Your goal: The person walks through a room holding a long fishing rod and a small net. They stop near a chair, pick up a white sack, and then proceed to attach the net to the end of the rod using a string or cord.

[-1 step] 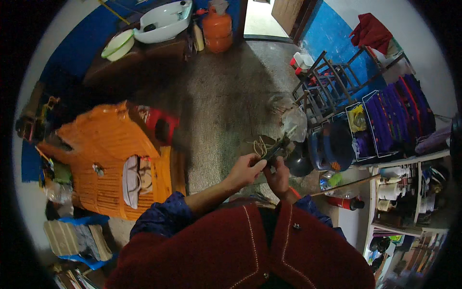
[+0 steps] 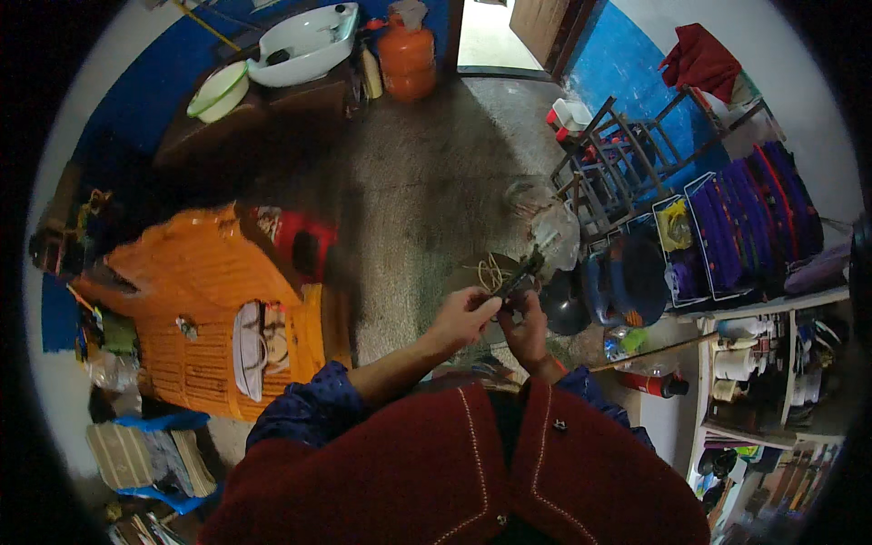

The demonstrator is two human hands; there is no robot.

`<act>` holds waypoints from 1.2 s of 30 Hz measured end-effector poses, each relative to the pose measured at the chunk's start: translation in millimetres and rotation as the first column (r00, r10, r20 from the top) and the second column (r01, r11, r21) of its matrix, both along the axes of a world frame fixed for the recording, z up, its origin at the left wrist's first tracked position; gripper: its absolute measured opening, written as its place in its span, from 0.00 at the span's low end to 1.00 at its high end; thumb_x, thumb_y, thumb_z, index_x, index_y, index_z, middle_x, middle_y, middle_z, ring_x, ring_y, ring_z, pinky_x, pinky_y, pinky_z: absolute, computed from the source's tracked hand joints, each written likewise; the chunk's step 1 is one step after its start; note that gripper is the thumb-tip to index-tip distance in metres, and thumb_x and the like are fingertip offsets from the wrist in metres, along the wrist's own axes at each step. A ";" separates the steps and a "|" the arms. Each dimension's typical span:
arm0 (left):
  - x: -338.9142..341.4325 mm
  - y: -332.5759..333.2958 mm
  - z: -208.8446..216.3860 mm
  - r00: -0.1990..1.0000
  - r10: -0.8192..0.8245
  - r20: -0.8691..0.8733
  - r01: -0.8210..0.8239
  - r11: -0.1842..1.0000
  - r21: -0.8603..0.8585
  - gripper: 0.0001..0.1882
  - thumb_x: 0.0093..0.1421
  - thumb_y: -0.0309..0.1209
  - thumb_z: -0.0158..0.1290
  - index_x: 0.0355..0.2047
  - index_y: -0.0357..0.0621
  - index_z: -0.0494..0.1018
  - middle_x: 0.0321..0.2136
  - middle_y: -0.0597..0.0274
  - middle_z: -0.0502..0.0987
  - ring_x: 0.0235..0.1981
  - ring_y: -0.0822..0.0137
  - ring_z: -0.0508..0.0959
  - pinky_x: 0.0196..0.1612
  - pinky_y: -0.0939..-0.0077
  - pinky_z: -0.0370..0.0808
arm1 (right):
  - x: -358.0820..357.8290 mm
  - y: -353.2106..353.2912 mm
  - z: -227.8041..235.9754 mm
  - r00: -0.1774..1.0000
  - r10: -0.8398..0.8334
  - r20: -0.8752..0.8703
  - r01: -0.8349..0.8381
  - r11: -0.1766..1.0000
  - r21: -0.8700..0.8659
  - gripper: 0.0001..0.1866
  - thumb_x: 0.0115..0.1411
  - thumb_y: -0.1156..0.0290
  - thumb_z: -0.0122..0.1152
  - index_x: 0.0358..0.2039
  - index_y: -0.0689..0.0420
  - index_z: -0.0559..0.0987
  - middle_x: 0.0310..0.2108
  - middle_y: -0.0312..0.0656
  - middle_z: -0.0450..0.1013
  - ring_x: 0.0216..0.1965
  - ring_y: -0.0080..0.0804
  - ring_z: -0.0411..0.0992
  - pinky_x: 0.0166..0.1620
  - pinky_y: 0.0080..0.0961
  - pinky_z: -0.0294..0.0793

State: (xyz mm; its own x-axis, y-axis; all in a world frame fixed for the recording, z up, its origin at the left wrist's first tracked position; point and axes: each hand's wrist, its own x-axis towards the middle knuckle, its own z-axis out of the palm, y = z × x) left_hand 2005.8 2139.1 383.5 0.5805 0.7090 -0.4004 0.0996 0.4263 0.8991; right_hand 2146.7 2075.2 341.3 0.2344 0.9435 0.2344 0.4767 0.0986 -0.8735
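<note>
My left hand (image 2: 465, 318) is closed, thumb and fingers pinching the near end of a dark, narrow, ragged-looking strip (image 2: 520, 274). The strip slants away to the upper right; its exact kind is too dark to make out. Close beside it, my right hand (image 2: 526, 332) is also closed, its fingers curled up against the strip's underside. Just beyond my fingers are loose loops of pale cord (image 2: 491, 272); whether they hang from the strip or lie below it, I cannot tell. A crumpled clear plastic bag (image 2: 555, 234) is on the floor past the strip's far end.
To the left stands an orange wooden bench (image 2: 195, 354) with a pale bag (image 2: 248, 350). A red stool (image 2: 304, 245) is behind it. Dark round basins (image 2: 627, 282), a metal frame (image 2: 604, 173) and shelves (image 2: 727, 422) line the right. An orange gas cylinder (image 2: 406, 59) stands far off near the doorway.
My right hand's fingers have shifted slightly up along the dark strip. My left hand keeps nearly the same pinch. The room has moved a little in view.
</note>
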 end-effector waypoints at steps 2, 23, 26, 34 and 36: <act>11.9 51.3 4.7 0.999 0.036 0.019 -0.034 0.993 -0.110 0.13 0.59 0.38 0.48 0.30 0.40 0.69 0.16 0.67 0.66 0.14 0.78 0.64 0.15 0.82 0.59 | 18.2 49.3 3.1 0.980 0.001 -0.197 -0.012 0.998 -0.057 0.10 0.53 0.77 0.57 0.37 0.60 0.70 0.30 0.43 0.71 0.30 0.27 0.70 0.32 0.26 0.70; 191.8 546.4 16.5 0.969 0.242 0.055 -0.202 0.897 -0.394 0.09 0.60 0.35 0.41 0.33 0.45 0.67 0.18 0.66 0.68 0.15 0.77 0.66 0.17 0.87 0.60 | 218.9 552.9 13.5 0.836 0.241 -0.494 -0.320 0.944 -0.082 0.03 0.55 0.77 0.56 0.30 0.61 0.71 0.26 0.35 0.69 0.30 0.19 0.68 0.35 0.17 0.67; 214.2 621.9 7.4 0.969 0.204 0.137 -0.133 0.905 -0.404 0.09 0.59 0.36 0.42 0.32 0.45 0.67 0.18 0.67 0.68 0.14 0.78 0.65 0.17 0.86 0.60 | 244.3 626.0 14.9 0.742 0.198 -0.640 -0.397 0.900 -0.181 0.05 0.55 0.75 0.55 0.30 0.61 0.71 0.27 0.35 0.70 0.30 0.19 0.68 0.35 0.17 0.67; 260.9 801.2 19.3 0.987 0.018 0.160 0.037 0.942 -0.334 0.09 0.59 0.37 0.46 0.31 0.45 0.67 0.16 0.70 0.66 0.13 0.80 0.64 0.14 0.88 0.57 | 296.1 784.5 40.9 0.824 0.249 -0.509 -0.407 0.885 -0.227 0.07 0.55 0.73 0.55 0.32 0.62 0.70 0.29 0.36 0.70 0.33 0.21 0.68 0.39 0.19 0.67; 280.0 841.4 28.0 0.990 -0.045 0.135 0.075 0.971 -0.227 0.10 0.59 0.38 0.47 0.31 0.44 0.68 0.15 0.71 0.66 0.12 0.82 0.62 0.12 0.89 0.56 | 304.1 818.5 44.5 0.870 0.235 -0.434 -0.347 0.916 -0.200 0.07 0.54 0.75 0.54 0.34 0.62 0.70 0.30 0.37 0.70 0.35 0.22 0.68 0.41 0.20 0.67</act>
State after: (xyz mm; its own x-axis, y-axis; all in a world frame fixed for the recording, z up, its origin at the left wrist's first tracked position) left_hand 2285.7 2980.5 411.5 0.6761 0.5685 -0.4688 0.0223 0.6201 0.7842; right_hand 2450.8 2893.7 385.8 -0.0410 0.9956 -0.0841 0.0740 -0.0809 -0.9940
